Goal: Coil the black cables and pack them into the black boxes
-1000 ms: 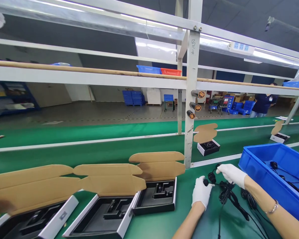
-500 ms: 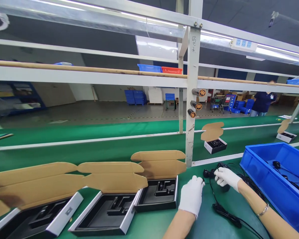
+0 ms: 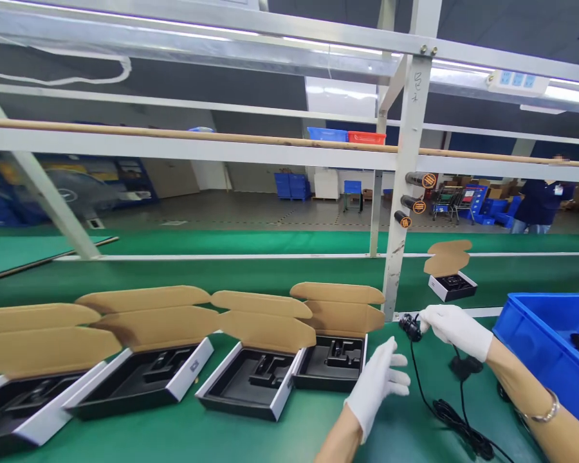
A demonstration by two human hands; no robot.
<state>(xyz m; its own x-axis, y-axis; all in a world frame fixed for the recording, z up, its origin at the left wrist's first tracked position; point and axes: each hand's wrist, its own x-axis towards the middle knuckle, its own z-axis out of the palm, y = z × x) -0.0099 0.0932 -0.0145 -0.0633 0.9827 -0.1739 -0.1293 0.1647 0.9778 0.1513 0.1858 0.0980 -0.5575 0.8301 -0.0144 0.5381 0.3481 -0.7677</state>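
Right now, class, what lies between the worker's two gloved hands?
In the head view, a thin black cable runs between the left hand and the right hand, dropping from the small black part the right hand pinches to the green mat.

Bright, even light falls from the ceiling tube lamps (image 3: 463, 67), with soft shadows; frame rails (image 3: 174, 149) bow at the edges, and the left corner blurs.

Factory packing line, green conveyor belt (image 3: 251, 273), open boxes (image 3: 251, 360), blue bins (image 3: 540, 328)
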